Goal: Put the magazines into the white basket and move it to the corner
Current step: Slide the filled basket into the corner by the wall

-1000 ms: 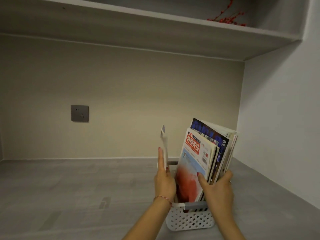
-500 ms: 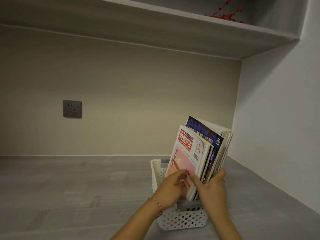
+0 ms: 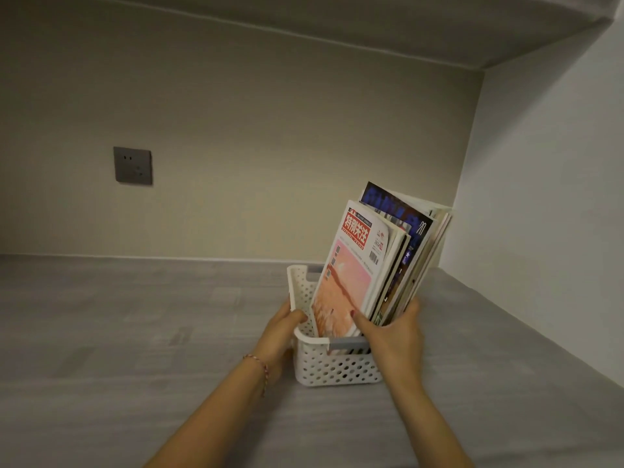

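Note:
A white perforated basket (image 3: 332,368) stands on the grey counter. Several magazines (image 3: 363,261) stand upright in it and lean to the right; the front one has a pink cover with a red title block. My left hand (image 3: 282,327) grips the basket's left rim, thumb hooked inside. My right hand (image 3: 393,334) wraps around the lower right side of the magazine stack at the basket's right edge, thumb on the front cover.
The grey counter (image 3: 135,332) meets a beige back wall and a white side wall (image 3: 540,214); the corner lies just behind and right of the basket. A dark wall socket (image 3: 132,165) sits on the back wall. A shelf (image 3: 371,25) overhangs above.
My left hand let the last magazine down into the basket, then dropped from the cover to the basket's left rim. The right hand stayed on the stack.

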